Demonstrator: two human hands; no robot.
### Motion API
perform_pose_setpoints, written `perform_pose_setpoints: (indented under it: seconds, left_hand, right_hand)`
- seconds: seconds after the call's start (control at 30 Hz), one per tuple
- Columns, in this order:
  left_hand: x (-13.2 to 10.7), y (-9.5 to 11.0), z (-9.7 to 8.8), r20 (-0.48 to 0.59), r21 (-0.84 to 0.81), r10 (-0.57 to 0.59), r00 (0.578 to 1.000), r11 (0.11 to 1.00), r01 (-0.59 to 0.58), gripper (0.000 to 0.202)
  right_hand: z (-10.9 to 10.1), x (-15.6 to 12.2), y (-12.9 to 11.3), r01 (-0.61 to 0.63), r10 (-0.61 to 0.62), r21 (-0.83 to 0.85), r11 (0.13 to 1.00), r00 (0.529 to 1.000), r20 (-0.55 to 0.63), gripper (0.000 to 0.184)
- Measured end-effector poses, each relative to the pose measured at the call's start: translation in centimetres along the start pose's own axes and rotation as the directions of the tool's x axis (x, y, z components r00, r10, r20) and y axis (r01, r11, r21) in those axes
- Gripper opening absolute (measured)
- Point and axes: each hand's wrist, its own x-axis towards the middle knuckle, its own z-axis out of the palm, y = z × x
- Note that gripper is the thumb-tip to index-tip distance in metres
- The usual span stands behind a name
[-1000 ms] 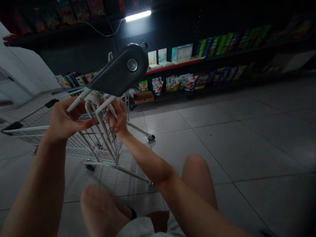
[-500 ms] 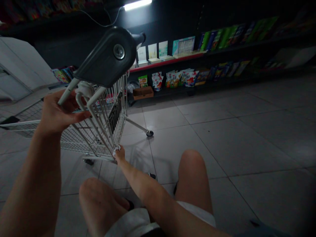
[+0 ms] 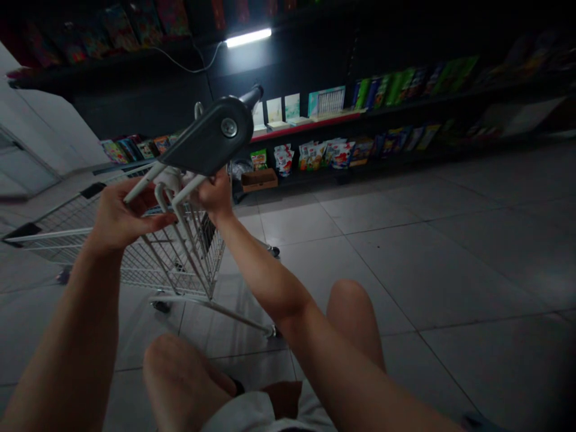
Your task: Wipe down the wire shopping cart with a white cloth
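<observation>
A grey wire shopping cart [image 3: 148,264] stands in front of me on the left, its dark plastic handle end [image 3: 211,135] towards me. My left hand [image 3: 119,213] is closed around the pale metal tubes just below that handle end, thumb along the near side. My right hand [image 3: 216,195] is closed at the upper frame beneath the handle, with a crumpled white cloth [image 3: 191,189] partly showing at its fingers. The tubes and the handle hide some of its fingertips. Another whitish bulge [image 3: 171,177] shows between the tubes; I cannot tell what it is.
Dark shelves [image 3: 288,129] with books and snack bags run along the back under a lit tube lamp [image 3: 249,37]. An open brown box [image 3: 260,180] sits on the lowest shelf. My bent knees [image 3: 173,366] are close to the cart's wheels on the tiled floor [image 3: 360,252].
My right hand has risen from the cart's lower frame to the upper tubes under the handle. My left hand keeps its hold. The view has tilted up, so the cart appears lower.
</observation>
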Motion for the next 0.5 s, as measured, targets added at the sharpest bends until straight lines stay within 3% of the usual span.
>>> perform_pose_setpoints:
  seconds: [0.07,0.17,0.23,0.3,0.37,0.5]
  left_hand:
    - [0.1,0.2,0.1,0.014,0.0,-0.001,1.0,1.0,0.001,0.037]
    - [0.2,0.5,0.3,0.019,-0.006,0.007,1.0,1.0,-0.007,0.035]
    - [0.2,0.7,0.4,0.016,-0.019,0.005,1.0,1.0,-0.004,0.034]
    - [0.2,0.8,0.5,0.026,-0.039,0.005,1.0,0.999,-0.004,0.035]
    - [0.2,0.7,0.5,0.044,-0.05,0.011,0.999,0.999,-0.009,0.035]
    - [0.3,0.4,0.5,0.05,-0.038,0.007,0.999,0.999,-0.005,0.038]
  right_hand:
    - [-0.3,-2.5,0.5,0.061,-0.061,-0.102,0.993,0.998,0.009,0.024]
    - [-1.9,-7.3,2.2,0.037,-0.021,-0.192,0.981,0.996,0.082,0.018]
    - [-3.3,-8.0,2.7,0.016,0.007,-0.2,0.98,0.993,0.115,0.016]
    - [-4.1,-6.0,2.2,0.057,-0.033,-0.212,0.976,0.993,0.114,0.017]
    - [-4.1,-2.2,1.4,0.132,-0.104,-0.247,0.96,0.987,0.122,0.02]
    - [-3.3,4.2,2.2,0.244,-0.139,-0.332,0.911,0.94,0.311,0.024]
